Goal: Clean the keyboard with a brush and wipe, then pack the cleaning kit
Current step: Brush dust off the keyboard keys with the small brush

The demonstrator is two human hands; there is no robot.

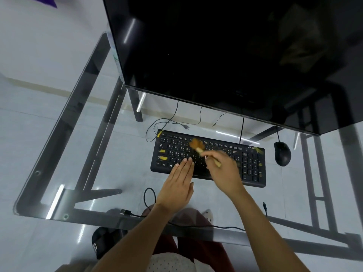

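A black keyboard [249,165] with a few yellow marks lies on the glass desk [110,154]. My right hand [224,169] grips the wooden handle of a small brush [198,146]. Its orange-brown bristles, blurred, touch the upper middle key rows. My left hand [178,181] lies flat with straight fingers. Its fingertips rest on the keyboard's lower left keys, and its palm is on the front edge.
A large dark monitor [225,52] stands behind the keyboard. A black mouse [282,153] sits to the right. Loose cables [149,195] lie near the desk's front edge. The desk's metal frame and the floor show through the glass.
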